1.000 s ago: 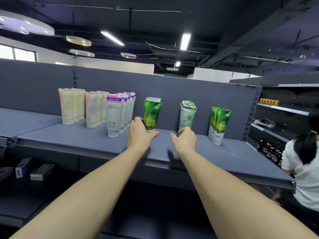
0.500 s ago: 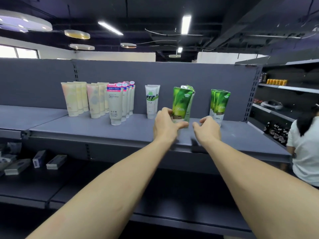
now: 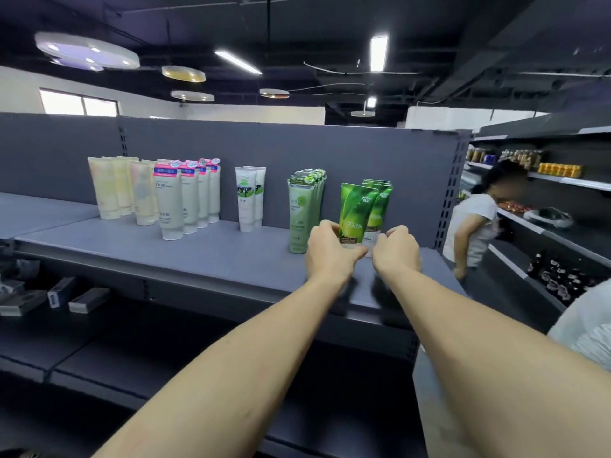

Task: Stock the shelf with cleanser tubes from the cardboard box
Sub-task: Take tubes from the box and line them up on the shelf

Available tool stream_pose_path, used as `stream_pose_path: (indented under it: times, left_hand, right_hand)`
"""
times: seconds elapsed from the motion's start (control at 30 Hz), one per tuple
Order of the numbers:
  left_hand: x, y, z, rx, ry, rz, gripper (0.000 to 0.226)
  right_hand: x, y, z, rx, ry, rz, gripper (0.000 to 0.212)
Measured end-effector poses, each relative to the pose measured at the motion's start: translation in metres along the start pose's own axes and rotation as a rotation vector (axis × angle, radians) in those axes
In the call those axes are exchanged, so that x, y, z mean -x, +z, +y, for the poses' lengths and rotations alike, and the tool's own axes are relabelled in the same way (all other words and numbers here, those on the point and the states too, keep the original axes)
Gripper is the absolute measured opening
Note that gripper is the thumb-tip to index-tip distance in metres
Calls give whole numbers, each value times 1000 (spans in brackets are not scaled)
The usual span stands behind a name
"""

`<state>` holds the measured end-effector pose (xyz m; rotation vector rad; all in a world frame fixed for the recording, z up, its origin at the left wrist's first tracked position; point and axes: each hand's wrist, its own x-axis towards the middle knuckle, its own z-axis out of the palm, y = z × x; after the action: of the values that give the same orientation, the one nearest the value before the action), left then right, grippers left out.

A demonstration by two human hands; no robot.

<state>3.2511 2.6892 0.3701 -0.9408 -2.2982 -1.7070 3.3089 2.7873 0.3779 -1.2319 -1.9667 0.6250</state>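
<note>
Left hand [image 3: 330, 251] grips the base of a bright green tube [image 3: 356, 214], cap down, near the shelf's [image 3: 198, 256] right end. Right hand [image 3: 396, 251] curled just beside; whether it holds the row behind [image 3: 380, 206] — cannot tell. Best: seat the cap flat, square it against that row, release gently so nothing tips. Box not in view.

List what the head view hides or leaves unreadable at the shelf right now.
- Cardboard box: nowhere in the head view.
- Bright green tube: its base is hidden by the left hand.
- Right hand: fingers curl away; what they touch is hidden.
- Green tubes behind: count unclear, overlapped.
- Tube lettering: too small.
</note>
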Motion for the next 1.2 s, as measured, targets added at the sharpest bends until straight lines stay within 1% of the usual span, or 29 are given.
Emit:
stream_pose_path:
  times: [0.13,0.43,0.53,0.77,1.0,1.2]
  left_hand:
    - [-8,25,4,12,-15,11,52]
    - [-30,72,5,26,-46,-30,54]
    - [-36,74,3,27,-65,-27,53]
    - [-40,73,4,25,-75,-75,55]
    - [-37,71,5,27,-70,-103,52]
    - [-34,75,4,48,-56,-97,56]
  right_hand:
    - [-18,-2,7,-9,18,-12,29]
    - [-49,5,25,1,54,-21,28]
    - [-56,6,24,10,57,-19,28]
    - [-62,12,21,24,66,-17,26]
    - [-52,8,18,21,65,6,26]
    - [-38,-2,21,22,53,17,25]
